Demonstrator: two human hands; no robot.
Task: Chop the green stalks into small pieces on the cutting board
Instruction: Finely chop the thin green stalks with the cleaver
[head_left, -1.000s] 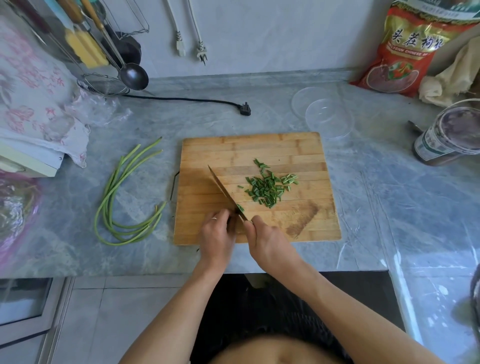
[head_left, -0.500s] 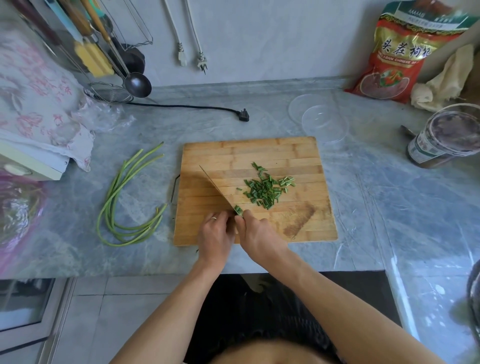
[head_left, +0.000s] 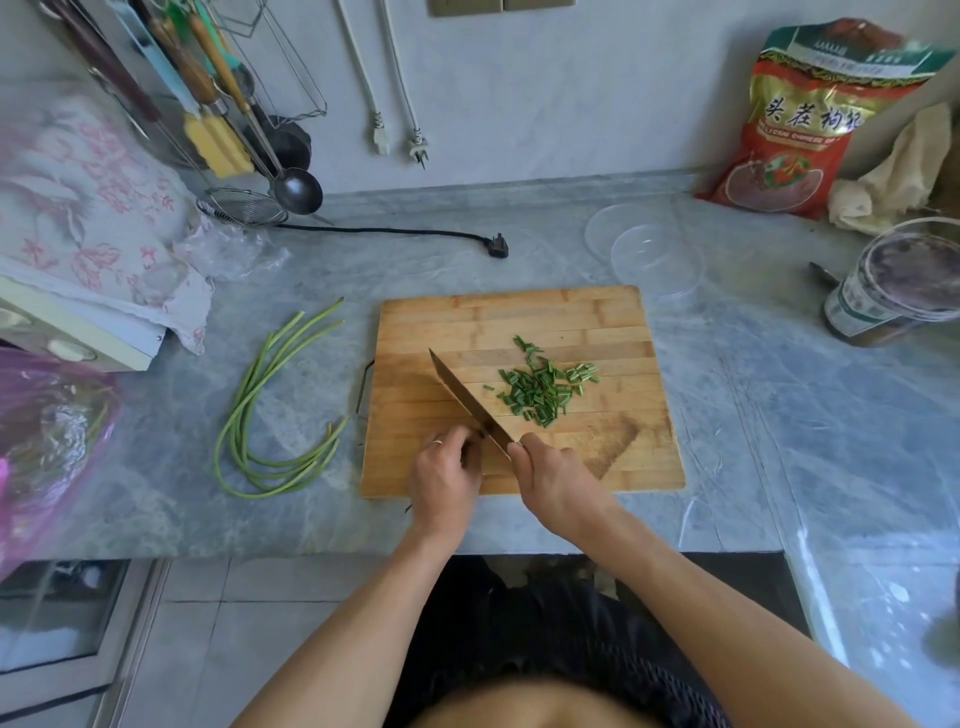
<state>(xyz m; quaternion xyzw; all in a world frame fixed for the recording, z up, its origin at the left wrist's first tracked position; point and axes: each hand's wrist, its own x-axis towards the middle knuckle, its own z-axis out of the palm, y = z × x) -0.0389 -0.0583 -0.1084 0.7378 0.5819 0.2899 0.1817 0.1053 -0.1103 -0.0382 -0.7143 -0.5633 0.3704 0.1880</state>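
Head view: knife (head_left: 467, 402) mid-board, bare cutting board (head_left: 519, 317) beyond chopped pieces (head_left: 540, 392)

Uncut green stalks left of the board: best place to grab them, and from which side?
Take the uncut green stalks at the straight, bunched section, coming from above with the left hand. There they run side by side; nearer the counter edge they curve and splay apart. This is a judgement from their pose.

1. A red printed bag (head_left: 815, 119) leans on the wall, upper right.
2. A clear plastic lid (head_left: 647, 254) lies just below it, left.
3. A black plug (head_left: 497, 245) lies upper centre.
4. A ladle (head_left: 297, 189) hangs upper left.
5. A jar (head_left: 898, 286) stands at the right edge.
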